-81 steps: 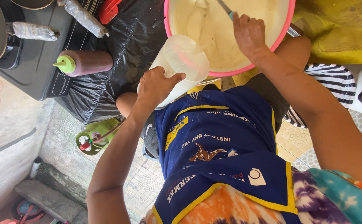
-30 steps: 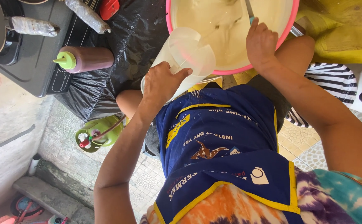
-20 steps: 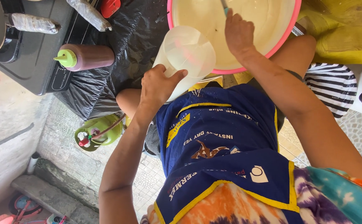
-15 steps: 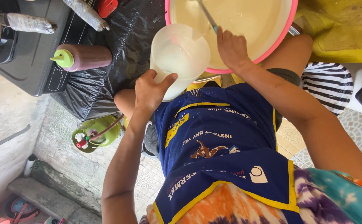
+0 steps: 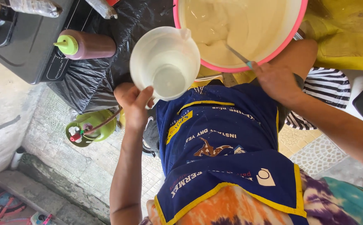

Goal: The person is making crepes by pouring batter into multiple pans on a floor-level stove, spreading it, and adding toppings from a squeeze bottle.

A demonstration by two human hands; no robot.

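Left hand point(image 5: 133, 100) grips a translucent plastic jug point(image 5: 165, 62) just left of the pink-rimmed batter basin point(image 5: 279, 43); right hand point(image 5: 275, 79) is closed around a stirring utensil point(image 5: 237, 54) dipped in the batter.

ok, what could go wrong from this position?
1. The left hand holds the translucent jug only by its rim edge, partly off the black-covered table; it could slip or tip.
2. The right hand works a utensil in the batter near the rim of the pink bowl; batter may slop onto the blue apron.
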